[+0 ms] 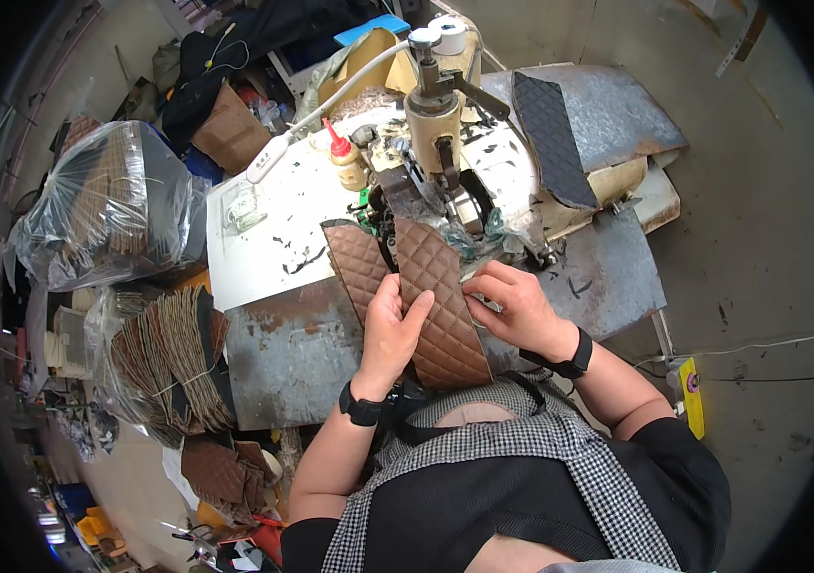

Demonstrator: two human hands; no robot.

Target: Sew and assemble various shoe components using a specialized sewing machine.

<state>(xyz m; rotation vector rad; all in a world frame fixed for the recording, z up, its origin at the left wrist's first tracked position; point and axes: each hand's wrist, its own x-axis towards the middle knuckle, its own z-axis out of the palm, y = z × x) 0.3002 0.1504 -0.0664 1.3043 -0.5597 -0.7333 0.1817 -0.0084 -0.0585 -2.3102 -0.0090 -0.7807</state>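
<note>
From above the person's head, a beige sewing machine (435,115) stands at the far side of the tabletop (283,353), with a small glue bottle with a red nozzle (345,162) just left of it and a black quilted panel (550,138) lying on the metal sheet to its right. A clear plastic sack (101,205) of stacked pieces sits off to the left, and bundles of brown cut pieces (173,358) lie below it.

The brown quilted strip (435,306) runs from under the machine's head down to the tabletop's near edge. The left hand (390,329) clasps its left edge, thumb on top. The right hand (517,306) pinches its right edge, fingers curled. Both wrists wear black bands.

The tabletop is rusty, scratched metal with a white patch; the floor is bare concrete.
</note>
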